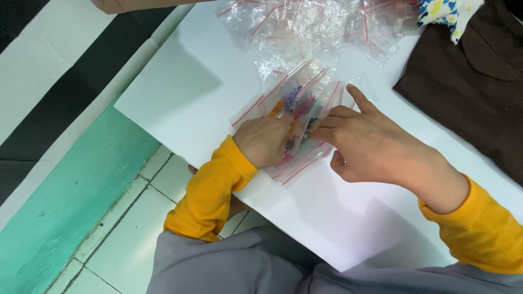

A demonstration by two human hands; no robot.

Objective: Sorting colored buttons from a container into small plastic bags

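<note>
Both hands, left hand (265, 140) and right hand (366, 142), press clear zip bags (305, 103)

Glossy clear plastic bags (305, 98); matt white board (180, 92)

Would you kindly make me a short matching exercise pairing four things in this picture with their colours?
Things:
1. sleeves
2. board under the hands
3. cloth at the far right
4. seal strips of the small clear bags

Colours:
A. brown
B. red
C. yellow
D. white

Pairs: 1-C, 2-D, 3-A, 4-B
</note>
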